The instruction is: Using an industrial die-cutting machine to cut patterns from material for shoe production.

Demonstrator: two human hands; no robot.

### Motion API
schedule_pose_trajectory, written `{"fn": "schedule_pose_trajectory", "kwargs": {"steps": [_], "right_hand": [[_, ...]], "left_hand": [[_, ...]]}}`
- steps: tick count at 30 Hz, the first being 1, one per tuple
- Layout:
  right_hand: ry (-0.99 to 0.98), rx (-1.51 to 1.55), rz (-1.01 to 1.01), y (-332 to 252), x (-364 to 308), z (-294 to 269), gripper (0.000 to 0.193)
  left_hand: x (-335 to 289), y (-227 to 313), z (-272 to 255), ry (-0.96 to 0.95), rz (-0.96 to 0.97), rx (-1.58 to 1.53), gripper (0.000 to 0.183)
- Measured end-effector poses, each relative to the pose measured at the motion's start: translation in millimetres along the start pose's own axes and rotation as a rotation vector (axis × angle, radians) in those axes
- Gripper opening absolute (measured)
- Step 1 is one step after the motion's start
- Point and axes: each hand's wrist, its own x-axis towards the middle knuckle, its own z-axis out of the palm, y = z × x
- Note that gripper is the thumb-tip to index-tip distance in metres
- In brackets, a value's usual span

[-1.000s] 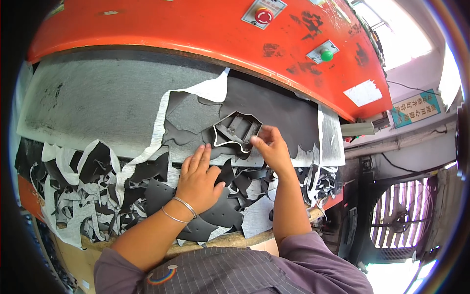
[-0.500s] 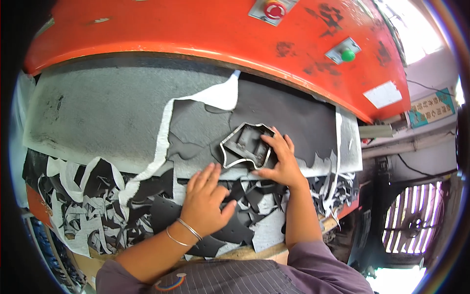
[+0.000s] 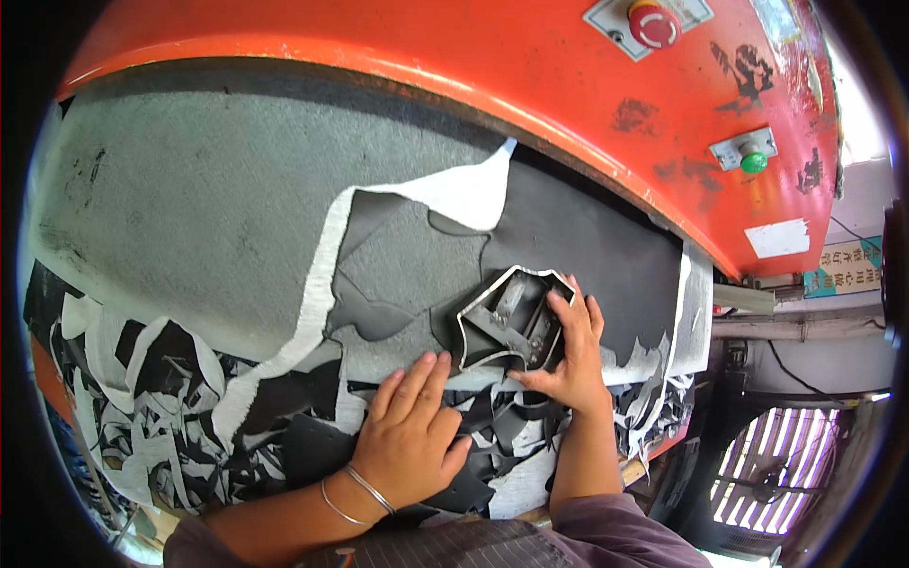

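Observation:
My right hand (image 3: 578, 358) grips a metal cutting die (image 3: 512, 333), thumb on its near side and fingers over its right wall. The die is an angular outline with bars across its inside. It rests at the near edge of a dark grey leather-like sheet (image 3: 601, 251). Cut-out gaps and a pale, ragged border strip (image 3: 319, 289) show along the sheet's left. My left hand (image 3: 412, 431) is open, palm down, its fingertips by the board's near edge, just left of the die and apart from it. Two thin bangles circle that wrist.
A grey cutting board (image 3: 208, 180) lies under the sheet. An orange machine (image 3: 426, 71) spans the back, bearing a red button (image 3: 653, 24) and a green button (image 3: 753, 161). Black and white scraps (image 3: 161, 435) heap along the near side. A fan (image 3: 772, 478) stands at right.
The whole view has shifted, with the machine's buttons now farther right. My right hand still grips the die. My left hand's fingers remain stretched beside the die.

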Motion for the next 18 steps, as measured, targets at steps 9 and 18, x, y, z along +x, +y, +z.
{"fn": "schedule_pose_trajectory", "kwargs": {"steps": [9, 18], "right_hand": [[0.002, 0.095, -0.008, 15, -5, -9, 0.114], [0.055, 0.056, -0.002, 7, -9, -5, 0.100]], "left_hand": [[3, 5, -1, 0.120, -0.023, -0.199, 0.029], [0, 8, 3, 0.059, 0.013, -0.061, 0.034]]}}
